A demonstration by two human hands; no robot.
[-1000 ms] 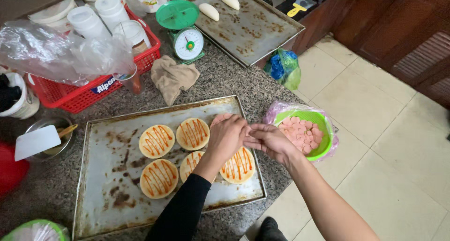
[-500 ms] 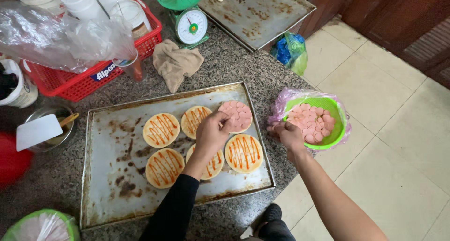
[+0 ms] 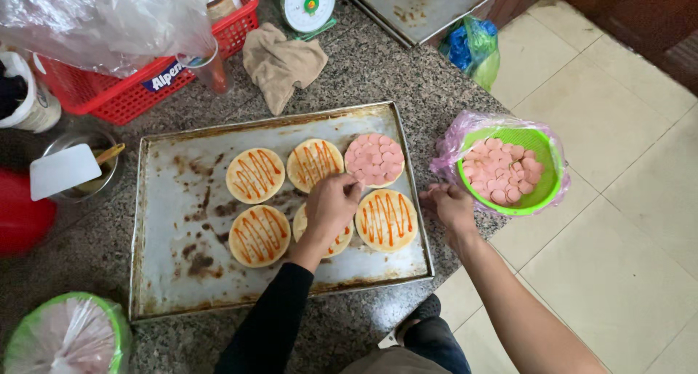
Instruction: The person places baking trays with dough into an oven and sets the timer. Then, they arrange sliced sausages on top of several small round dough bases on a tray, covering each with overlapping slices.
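A speckled grey granite counter [image 3: 378, 69] is seen from above, ending at the right over a floor of pale square tiles [image 3: 618, 221]. A worn, stained metal baking tray [image 3: 174, 258] lies on the counter with its long axis running left to right, slightly tilted so that the right end sits higher in the view. Six round flat bases are laid on it in two rows of three. Four are striped with orange sauce, among them one at the lower right [image 3: 387, 220]; the upper right one is covered with pink sausage slices [image 3: 374, 159]; the lower middle one [image 3: 340, 242] is largely hidden beneath the left hand.

The left hand [image 3: 331, 208] is held over the lower middle base, fingers curled downward toward the gap between the bases; whether anything is pinched in them cannot be told. The right hand [image 3: 451, 208] rests at the counter's edge just beside the tray's right rim, fingers loosely bent; whether it holds anything cannot be made out. Near it, a green bowl [image 3: 547, 192] lined with a pink bag holds more sausage slices.

Behind the tray lie a crumpled tan cloth [image 3: 282, 63], a red plastic basket [image 3: 123, 98] under a clear bag, and a green kitchen scale [image 3: 308, 6], cut off by the top edge. A second tray [image 3: 429, 3] is likewise only partly shown.
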